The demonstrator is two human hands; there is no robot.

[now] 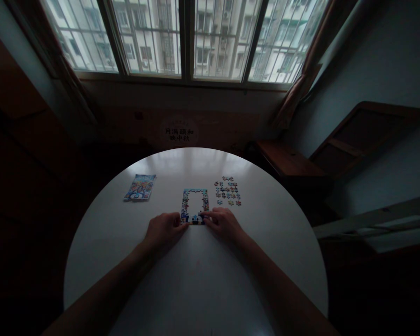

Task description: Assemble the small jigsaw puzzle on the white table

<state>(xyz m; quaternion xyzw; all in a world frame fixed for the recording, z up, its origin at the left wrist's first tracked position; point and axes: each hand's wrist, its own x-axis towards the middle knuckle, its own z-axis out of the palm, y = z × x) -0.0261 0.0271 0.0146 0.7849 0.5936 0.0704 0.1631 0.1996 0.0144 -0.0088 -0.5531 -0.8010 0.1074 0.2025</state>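
Observation:
A partly assembled jigsaw puzzle [185, 201] lies flat on the table in front of me, a rectangular border around a bare white middle. Its lower edge is filled with dark blue pieces and a small figure. My left hand [164, 227] has its fingers curled, with thumb and forefinger against the puzzle's lower left corner. At the lower right side, my right hand [226, 221] reaches over the border with fingertips and thumb close together on a puzzle piece [201, 215], which is mostly covered. Several loose puzzle pieces [227, 191] are spread in rows beyond my right hand.
A colourful printed picture sheet or packet [140, 188] lies at the left of the round white table [119, 242]. Beyond the table are a barred window [187, 42] and a printed carton [217, 123]. A wooden bench or small table [283, 158] stands to the right.

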